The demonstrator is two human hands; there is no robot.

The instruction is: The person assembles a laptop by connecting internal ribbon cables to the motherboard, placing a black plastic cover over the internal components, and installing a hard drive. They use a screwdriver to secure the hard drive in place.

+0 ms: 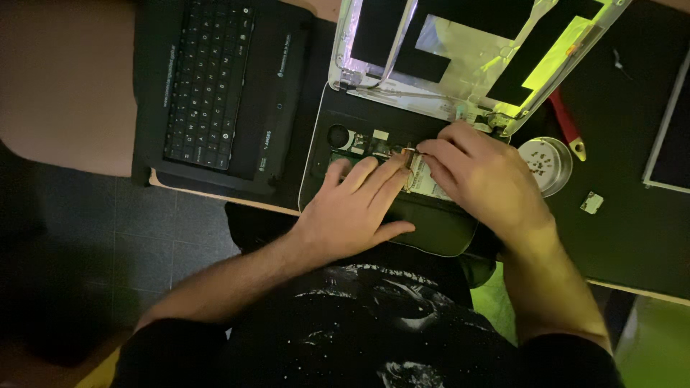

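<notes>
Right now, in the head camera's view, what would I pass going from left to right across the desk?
Detached black keyboard panel → left hand resting on the opened laptop base → right hand at the laptop's insides → small round dish of screws → red-handled tool → small white part.

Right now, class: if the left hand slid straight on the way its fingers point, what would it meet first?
The left hand points up and to the right across the opened laptop base. It would most likely meet the right hand first, whose fingertips lie just ahead, though depth is hard to judge.
</notes>
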